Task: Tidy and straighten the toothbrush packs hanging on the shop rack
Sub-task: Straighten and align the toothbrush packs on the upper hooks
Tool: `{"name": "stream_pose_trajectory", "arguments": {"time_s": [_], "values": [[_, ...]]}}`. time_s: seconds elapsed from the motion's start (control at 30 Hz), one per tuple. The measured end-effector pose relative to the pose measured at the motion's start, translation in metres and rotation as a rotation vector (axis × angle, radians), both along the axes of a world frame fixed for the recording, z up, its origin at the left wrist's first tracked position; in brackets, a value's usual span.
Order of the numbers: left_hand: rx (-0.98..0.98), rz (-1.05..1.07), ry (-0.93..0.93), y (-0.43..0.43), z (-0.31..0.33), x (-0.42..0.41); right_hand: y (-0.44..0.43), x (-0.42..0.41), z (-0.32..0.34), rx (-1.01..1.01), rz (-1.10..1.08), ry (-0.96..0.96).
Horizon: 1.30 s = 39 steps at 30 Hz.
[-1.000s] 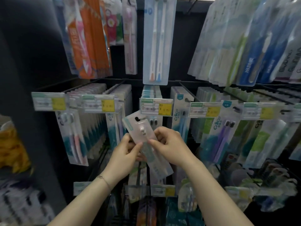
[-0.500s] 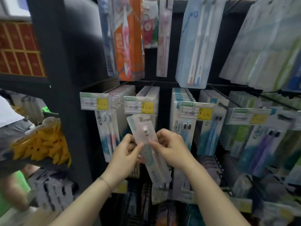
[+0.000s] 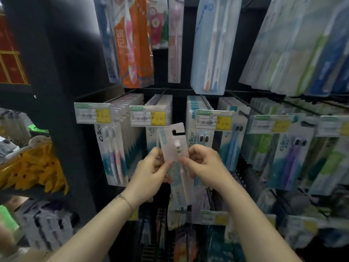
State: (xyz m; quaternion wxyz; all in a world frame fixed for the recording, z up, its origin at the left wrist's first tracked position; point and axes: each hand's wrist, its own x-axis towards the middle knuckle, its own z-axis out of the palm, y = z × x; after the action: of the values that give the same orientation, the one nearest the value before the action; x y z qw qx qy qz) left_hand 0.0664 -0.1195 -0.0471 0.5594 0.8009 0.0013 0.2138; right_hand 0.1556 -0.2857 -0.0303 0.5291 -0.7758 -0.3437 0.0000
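Observation:
A clear toothbrush pack [image 3: 174, 148] with a hang hole at its top stands nearly upright in front of the rack's middle row. My left hand [image 3: 151, 171] pinches its left edge and my right hand [image 3: 204, 164] pinches its right edge, both at mid-height. The pack's lower part hangs down between my wrists. Behind it, rows of toothbrush packs [image 3: 120, 140] hang on black pegs behind price tags [image 3: 148, 115]. The pack is off any peg.
More packs hang in an upper row, an orange one [image 3: 132, 40] and a pale blue one [image 3: 213, 44]. A black upright post [image 3: 62, 91] borders the rack on the left, with yellow goods [image 3: 32, 167] beyond it. A lower row of packs sits below my arms.
The pack has gone from tilted leftward to nearly upright and sits a little higher. The view has swung left, so the rack appears shifted to the right.

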Motion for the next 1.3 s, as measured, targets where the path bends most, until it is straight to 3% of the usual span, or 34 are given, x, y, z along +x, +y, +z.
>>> {"name": "stream_pose_trajectory", "arguments": {"time_s": [0.6, 1.0, 1.3], "values": [[0.041, -0.195, 0.012, -0.108, 0.001, 0.055, -0.122, 0.033, -0.003, 0.062, -0.125, 0.122], [0.003, -0.261, 0.007, -0.185, 0.001, 0.09, -0.202, 0.058, -0.003, 0.045, -0.193, 0.015], [-0.026, -0.262, 0.009, -0.23, 0.019, 0.114, -0.238, 0.072, 0.002, 0.156, -0.315, 0.007]]}}
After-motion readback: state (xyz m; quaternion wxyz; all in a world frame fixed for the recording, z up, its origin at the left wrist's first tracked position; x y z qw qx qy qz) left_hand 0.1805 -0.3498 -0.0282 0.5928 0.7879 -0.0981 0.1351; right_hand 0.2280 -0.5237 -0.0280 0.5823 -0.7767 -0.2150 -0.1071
